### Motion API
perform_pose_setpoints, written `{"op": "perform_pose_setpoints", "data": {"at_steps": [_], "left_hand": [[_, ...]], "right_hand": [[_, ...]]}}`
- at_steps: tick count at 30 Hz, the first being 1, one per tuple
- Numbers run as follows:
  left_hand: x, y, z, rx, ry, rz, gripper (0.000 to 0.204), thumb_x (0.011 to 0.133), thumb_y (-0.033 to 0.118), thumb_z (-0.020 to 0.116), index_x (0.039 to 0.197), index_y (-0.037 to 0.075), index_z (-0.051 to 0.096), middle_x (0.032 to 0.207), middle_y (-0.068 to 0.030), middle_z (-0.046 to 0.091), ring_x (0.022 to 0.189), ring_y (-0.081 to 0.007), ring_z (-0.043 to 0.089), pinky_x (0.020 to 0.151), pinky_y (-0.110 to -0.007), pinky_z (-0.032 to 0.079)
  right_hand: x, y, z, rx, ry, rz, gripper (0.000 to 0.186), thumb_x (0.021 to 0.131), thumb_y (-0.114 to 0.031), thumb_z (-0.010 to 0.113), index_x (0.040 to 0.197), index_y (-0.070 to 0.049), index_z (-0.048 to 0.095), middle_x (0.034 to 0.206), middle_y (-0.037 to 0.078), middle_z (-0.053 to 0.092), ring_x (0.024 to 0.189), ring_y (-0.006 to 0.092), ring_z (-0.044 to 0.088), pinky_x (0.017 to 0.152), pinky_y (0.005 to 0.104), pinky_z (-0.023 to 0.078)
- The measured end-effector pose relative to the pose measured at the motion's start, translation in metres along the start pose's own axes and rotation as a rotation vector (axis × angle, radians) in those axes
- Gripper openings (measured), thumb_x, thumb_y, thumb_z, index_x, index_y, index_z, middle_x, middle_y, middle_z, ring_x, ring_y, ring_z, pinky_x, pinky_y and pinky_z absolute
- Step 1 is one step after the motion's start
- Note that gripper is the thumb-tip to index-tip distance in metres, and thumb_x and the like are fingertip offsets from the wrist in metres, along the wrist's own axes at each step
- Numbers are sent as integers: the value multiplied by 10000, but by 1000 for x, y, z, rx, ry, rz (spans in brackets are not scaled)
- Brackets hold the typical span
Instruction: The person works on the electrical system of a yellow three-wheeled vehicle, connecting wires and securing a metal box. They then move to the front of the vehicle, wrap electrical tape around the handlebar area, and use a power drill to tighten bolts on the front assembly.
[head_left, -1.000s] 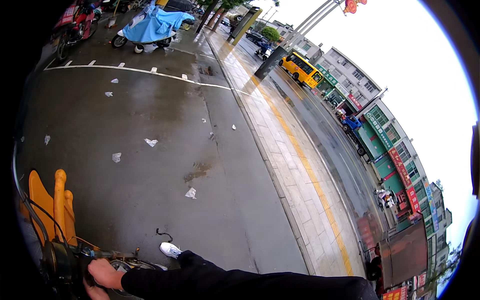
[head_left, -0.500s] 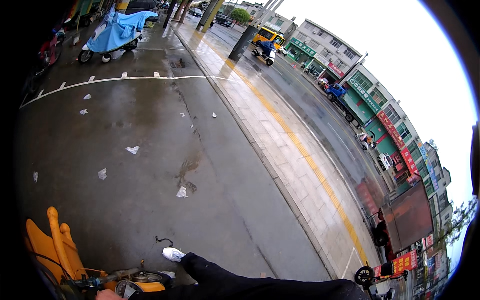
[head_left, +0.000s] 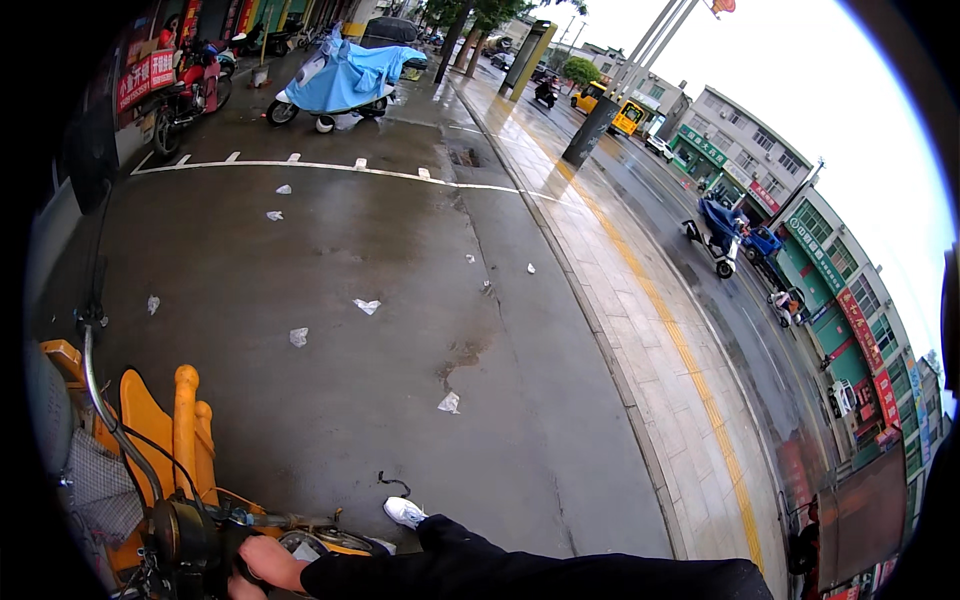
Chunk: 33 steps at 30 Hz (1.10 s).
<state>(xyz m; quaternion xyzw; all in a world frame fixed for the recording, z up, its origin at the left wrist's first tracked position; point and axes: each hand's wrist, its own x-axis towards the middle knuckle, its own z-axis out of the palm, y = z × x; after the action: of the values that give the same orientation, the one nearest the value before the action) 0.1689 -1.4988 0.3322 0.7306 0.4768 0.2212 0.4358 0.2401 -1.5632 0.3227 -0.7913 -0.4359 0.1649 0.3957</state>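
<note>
At the lower left, my right hand point(head_left: 274, 562) is closed around a dark handlebar grip, coming out of a black sleeve point(head_left: 345, 578). Its fingertips are partly hidden. Beside it are a rounded black housing point(head_left: 184, 532) and a curved metal bar point(head_left: 104, 408) rising to the left. Yellow-orange panels point(head_left: 146, 425) and a knobbed yellow post point(head_left: 186, 428) stand just beyond the hand. Below the post shows part of a grey checked surface point(head_left: 100, 488). My leg in dark trousers point(head_left: 560, 570) ends in a white shoe point(head_left: 404, 512). My left hand is out of view.
Wet grey pavement point(head_left: 300, 440) holds several scraps of white litter point(head_left: 367, 306). A scooter under a light blue cover point(head_left: 345, 80) and a red motorcycle point(head_left: 195, 95) stand farther off. A kerb and tiled sidewalk point(head_left: 640, 320) border a road with a rider on a scooter point(head_left: 718, 240).
The view has swung leftward, so the surroundings sit farther right and lower. More of my right hand and the handlebar shows. The scooter on the road has come closer.
</note>
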Motion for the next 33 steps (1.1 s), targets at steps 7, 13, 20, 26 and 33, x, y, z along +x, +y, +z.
{"op": "perform_pose_setpoints", "data": {"at_steps": [7,13,20,26,33], "left_hand": [[-3,-66,-6,-208,-29,146,287,894,-31,537,1164,-62,628,1163,-127,678,1024,-207,631,942,-325,468],[7,-19,6,420,-8,357,383,944,364,564,1158,63,664,1161,-190,656,1039,-398,619,901,-436,479],[6,-20,-3,493,3,471,299,936,243,553,1141,52,655,1161,-205,646,1060,-387,608,928,-449,462],[7,-19,5,609,-27,356,250,884,179,543,1059,48,664,1045,-206,668,974,-399,626,876,-458,478],[-2,-1,8,435,171,397,238,862,144,567,1036,22,674,1052,-195,677,970,-404,628,855,-468,485]], "right_hand": [[9,-2,-1,-118,-34,56,130,684,-87,597,712,23,660,745,240,643,748,419,638,671,490,519],[-28,-7,-73,136,-121,28,293,818,-64,576,1096,-16,656,939,236,672,878,435,631,776,467,517],[-95,23,-156,290,-164,512,251,922,-203,642,1017,26,679,803,74,682,745,136,628,722,294,513],[-98,42,-154,283,-197,552,273,925,-225,635,1011,31,679,788,70,673,732,114,608,692,284,511],[-99,59,-135,455,-178,576,289,912,-234,646,1015,35,671,773,144,657,717,182,605,690,335,499]]}}
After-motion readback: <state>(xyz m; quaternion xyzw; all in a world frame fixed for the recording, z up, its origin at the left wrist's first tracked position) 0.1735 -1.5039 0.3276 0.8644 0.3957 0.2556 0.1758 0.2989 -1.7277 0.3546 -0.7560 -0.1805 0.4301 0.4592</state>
